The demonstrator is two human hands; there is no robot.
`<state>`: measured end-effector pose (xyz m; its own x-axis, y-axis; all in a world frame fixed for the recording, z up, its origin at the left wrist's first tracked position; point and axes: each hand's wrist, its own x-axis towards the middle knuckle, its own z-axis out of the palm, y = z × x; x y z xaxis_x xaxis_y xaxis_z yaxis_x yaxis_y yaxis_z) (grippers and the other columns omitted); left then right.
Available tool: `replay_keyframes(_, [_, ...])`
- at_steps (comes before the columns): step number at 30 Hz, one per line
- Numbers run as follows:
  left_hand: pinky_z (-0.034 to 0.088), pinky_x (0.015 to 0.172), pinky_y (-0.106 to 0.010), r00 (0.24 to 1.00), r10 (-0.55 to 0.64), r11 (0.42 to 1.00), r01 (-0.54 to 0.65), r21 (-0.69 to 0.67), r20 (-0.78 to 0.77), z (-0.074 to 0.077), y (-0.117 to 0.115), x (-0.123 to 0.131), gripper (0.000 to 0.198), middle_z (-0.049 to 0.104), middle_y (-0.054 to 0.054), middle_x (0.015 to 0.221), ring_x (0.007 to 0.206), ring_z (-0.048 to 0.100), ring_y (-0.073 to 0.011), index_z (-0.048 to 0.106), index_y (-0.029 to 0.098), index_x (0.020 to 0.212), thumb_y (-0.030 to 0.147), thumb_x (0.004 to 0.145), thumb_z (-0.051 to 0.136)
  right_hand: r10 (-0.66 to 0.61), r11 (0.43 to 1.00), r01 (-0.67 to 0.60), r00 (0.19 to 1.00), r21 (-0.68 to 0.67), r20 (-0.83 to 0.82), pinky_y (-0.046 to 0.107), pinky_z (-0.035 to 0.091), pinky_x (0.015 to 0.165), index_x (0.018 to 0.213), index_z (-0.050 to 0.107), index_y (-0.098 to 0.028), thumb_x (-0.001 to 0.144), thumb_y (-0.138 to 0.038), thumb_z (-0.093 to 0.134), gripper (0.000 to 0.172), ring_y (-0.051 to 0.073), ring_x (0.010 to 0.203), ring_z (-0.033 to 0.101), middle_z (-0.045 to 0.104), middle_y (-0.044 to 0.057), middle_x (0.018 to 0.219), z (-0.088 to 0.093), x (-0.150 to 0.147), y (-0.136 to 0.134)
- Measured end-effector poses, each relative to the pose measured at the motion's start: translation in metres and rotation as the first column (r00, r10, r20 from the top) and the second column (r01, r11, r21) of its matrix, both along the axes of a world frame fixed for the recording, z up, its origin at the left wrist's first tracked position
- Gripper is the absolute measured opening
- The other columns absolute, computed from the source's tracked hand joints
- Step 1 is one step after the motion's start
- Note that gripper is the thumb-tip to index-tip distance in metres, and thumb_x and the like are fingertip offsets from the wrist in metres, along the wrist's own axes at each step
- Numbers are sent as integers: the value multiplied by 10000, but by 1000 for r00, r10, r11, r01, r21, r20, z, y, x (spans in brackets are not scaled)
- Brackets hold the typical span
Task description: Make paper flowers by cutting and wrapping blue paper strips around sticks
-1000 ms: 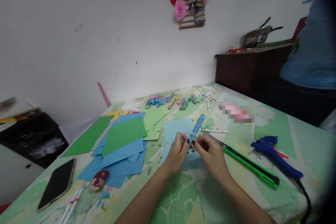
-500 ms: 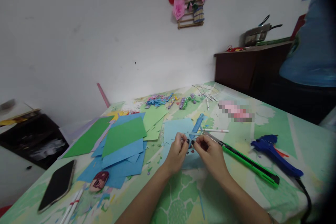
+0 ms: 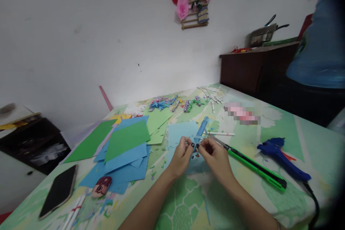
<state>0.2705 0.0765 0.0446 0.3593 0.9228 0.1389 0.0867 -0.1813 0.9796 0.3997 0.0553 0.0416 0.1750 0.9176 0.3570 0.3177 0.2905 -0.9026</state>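
My left hand (image 3: 182,156) and my right hand (image 3: 215,155) meet over a light blue sheet (image 3: 182,132), thumbs and fingertips pinched together. Between them is a small blue paper piece, mostly covered by my fingers. A rolled blue paper strip (image 3: 202,127) slants up and away just beyond my fingertips. Right beside my right hand lie a white stick (image 3: 222,134), metal tweezers or scissors tips that I cannot make out, and a green utility knife (image 3: 256,167).
Green sheets (image 3: 128,139) and blue sheets lie left, near a phone (image 3: 59,190), a dark red case (image 3: 101,187) and white sticks (image 3: 72,214). A blue glue gun (image 3: 285,160) lies right. Paper curls (image 3: 160,104) sit behind. A person (image 3: 318,50) stands at the right.
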Motion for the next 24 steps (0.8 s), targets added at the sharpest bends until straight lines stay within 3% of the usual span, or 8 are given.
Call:
replay_keyframes(4, [354, 607, -227, 991, -27, 992, 43, -119, 131, 1, 2, -1, 169, 518, 34, 654, 631, 514, -108, 334, 204, 810, 268, 757, 481, -3, 1000, 3, 996, -6, -91, 222, 348, 497, 644, 508, -184, 736, -290, 529, 141, 115, 517, 456, 516, -19, 575, -2, 4, 1])
replay_keyframes(8, [358, 613, -246, 969, -1, 987, 40, -154, 247, -4, 8, -3, 278, 583, 28, 662, 624, 542, -123, 304, 217, 864, 181, 677, 507, -54, 999, 53, 973, -10, -226, 222, 350, 519, 665, 492, -187, 750, -340, 520, 177, 118, 553, 447, 496, -21, 601, -5, 12, 0])
replay_keyframes(13, [365, 625, -263, 920, 17, 978, 67, -199, 392, -8, 13, -3, 264, 636, -44, 824, 618, 551, -115, 304, 210, 908, 258, 749, 509, -55, 998, 50, 954, -24, -294, 223, 354, 535, 708, 505, -182, 746, -360, 517, 182, 126, 591, 449, 499, -12, 640, -2, 18, -4])
replay_keyframes(24, [361, 585, -247, 916, 27, 970, 73, -232, 401, -4, 15, -3, 234, 620, -45, 809, 594, 542, -105, 430, 171, 802, 319, 717, 590, -32, 999, 27, 954, -20, -300, 223, 356, 527, 705, 509, -178, 743, -355, 503, 181, 131, 594, 448, 494, -2, 642, -1, 19, -7])
